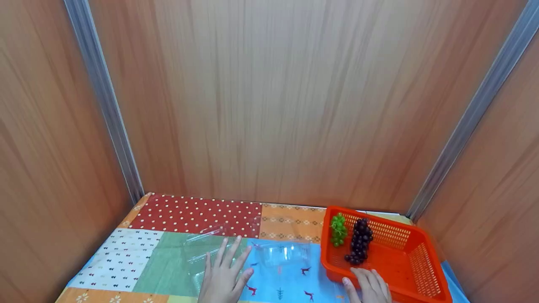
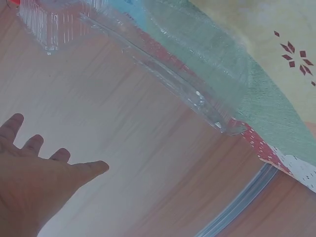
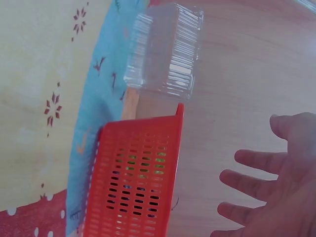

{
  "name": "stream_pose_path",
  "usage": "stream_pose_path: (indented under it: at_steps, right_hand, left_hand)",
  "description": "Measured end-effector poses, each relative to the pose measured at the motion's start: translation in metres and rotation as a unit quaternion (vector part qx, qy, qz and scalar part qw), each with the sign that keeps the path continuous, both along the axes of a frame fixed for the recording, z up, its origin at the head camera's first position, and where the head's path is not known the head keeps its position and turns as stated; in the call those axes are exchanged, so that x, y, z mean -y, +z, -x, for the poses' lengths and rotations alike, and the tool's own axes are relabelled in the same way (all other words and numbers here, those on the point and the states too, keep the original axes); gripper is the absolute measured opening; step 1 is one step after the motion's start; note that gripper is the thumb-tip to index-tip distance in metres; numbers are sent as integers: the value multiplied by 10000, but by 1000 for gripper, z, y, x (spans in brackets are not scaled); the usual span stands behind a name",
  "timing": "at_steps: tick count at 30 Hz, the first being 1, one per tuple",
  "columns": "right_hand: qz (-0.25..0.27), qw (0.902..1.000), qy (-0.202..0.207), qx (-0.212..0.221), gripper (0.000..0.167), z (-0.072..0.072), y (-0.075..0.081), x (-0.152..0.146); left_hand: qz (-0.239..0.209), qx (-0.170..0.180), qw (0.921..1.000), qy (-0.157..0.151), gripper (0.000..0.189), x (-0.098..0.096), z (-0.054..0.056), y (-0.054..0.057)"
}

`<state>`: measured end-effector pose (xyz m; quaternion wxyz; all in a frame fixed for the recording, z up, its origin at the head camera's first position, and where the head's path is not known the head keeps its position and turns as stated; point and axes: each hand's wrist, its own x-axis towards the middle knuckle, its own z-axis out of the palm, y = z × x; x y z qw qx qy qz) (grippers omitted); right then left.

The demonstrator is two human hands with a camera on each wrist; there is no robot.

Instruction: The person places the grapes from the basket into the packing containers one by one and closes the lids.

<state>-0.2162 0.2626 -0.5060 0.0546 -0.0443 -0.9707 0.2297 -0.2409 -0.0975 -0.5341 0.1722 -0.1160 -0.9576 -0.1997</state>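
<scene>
In the head view my left hand (image 1: 225,273), fingers spread, is over a clear plastic lid-like piece (image 1: 196,242). The left wrist view has that hand (image 2: 44,173) apart from the plastic. Right of it sits a clear plastic box (image 1: 286,252) with ribbed walls; whether the two pieces join I cannot tell. My right hand (image 1: 368,286) is at the near side of an orange-red basket (image 1: 391,269), fingers extended and holding nothing. Inside the basket, toward its left, lie a bunch of green grapes (image 1: 338,229) and a bunch of dark grapes (image 1: 361,242).
A patchwork-print cloth (image 1: 113,261) covers the table. Wood-grain panels (image 1: 269,105) enclose it at the back and both sides, with grey metal strips (image 1: 105,97) at the corners. The basket stands close to the right panel.
</scene>
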Motion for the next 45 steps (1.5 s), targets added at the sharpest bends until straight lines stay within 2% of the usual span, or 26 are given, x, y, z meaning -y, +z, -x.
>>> stream_pose_path:
  at_steps: [4, 5, 7, 9, 10, 11, 13, 14, 15, 17, 22, 24, 25, 27, 29, 32, 34, 36, 38, 40, 42, 45]
  right_hand:
    - [269, 9995, -68, 159, 107, 3, 3, -1]
    - [418, 9990, -99, 125, 106, 5, 5, -2]
    - [879, 9959, -227, 22, 94, 9, 7, -5]
    - [1711, 9843, -414, -157, 71, 14, 8, -9]
    - [2235, 9732, -484, -247, 60, 17, 9, -12]
    - [2815, 9574, -575, -302, 50, 19, 9, -14]
    - [3877, 9179, -749, -393, 36, 26, 10, -21]
    - [4254, 9004, -808, -426, 33, 29, 10, -25]
    - [4517, 8872, -827, -454, 31, 33, 11, -29]
    - [4785, 8721, -917, -462, 28, 39, 13, -37]
    - [4975, 8598, -1053, -457, 26, 53, 26, -55]
    - [5160, 8496, -1022, -383, 26, 59, 32, -61]
    - [5306, 8413, -975, -337, 26, 62, 36, -63]
    - [5723, 8150, -889, -180, 27, 69, 42, -67]
    - [6245, 7772, -777, 51, 29, 77, 46, -72]
    - [6877, 7220, -674, 357, 29, 90, 51, -80]
    - [7145, 6949, -617, 528, 28, 98, 52, -85]
    - [7316, 6757, -611, 666, 27, 105, 51, -90]
    - [7420, 6620, -678, 809, 25, 111, 49, -96]
    - [7469, 6530, -823, 947, 23, 116, 46, -102]
    - [7475, 6482, -992, 1063, 22, 122, 44, -108]
    - [7417, 6496, -1145, 1221, 23, 132, 41, -117]
  left_hand:
    - [-108, 157, 9998, 21, 62, 3, -1, -3]
    - [-148, 201, 9997, 34, 61, 4, -1, -4]
    - [-288, 280, 9991, 127, 56, 7, -1, -5]
    - [-527, 406, 9972, 328, 49, 12, 0, -6]
    - [-676, 485, 9955, 454, 45, 15, 0, -7]
    - [-810, 567, 9933, 604, 40, 18, 0, -8]
    - [-1004, 759, 9880, 893, 31, 26, -1, -11]
    - [-1074, 881, 9851, 1017, 28, 31, -1, -13]
    - [-1093, 991, 9828, 1112, 25, 36, -1, -15]
    - [-1086, 1191, 9793, 1226, 23, 46, -3, -20]
    - [-1399, 1591, 9669, 1422, 32, 66, -7, -31]
    - [-1503, 1730, 9610, 1550, 36, 71, -9, -35]
    - [-1537, 1826, 9577, 1607, 38, 73, -10, -37]
    - [-1622, 1984, 9521, 1669, 39, 76, -12, -41]
    - [-1755, 2131, 9464, 1676, 38, 79, -13, -44]
    - [-2012, 2118, 9423, 1633, 32, 80, -13, -46]
    - [-2147, 2038, 9401, 1688, 25, 81, -14, -47]
    - [-2269, 1904, 9387, 1762, 19, 81, -16, -47]
    - [-2446, 1821, 9352, 1801, 14, 82, -18, -48]
    - [-2618, 1817, 9306, 1801, 12, 84, -19, -49]
    - [-2725, 1932, 9255, 1783, 14, 86, -19, -51]
    - [-2693, 2233, 9187, 1832, 22, 89, -19, -56]
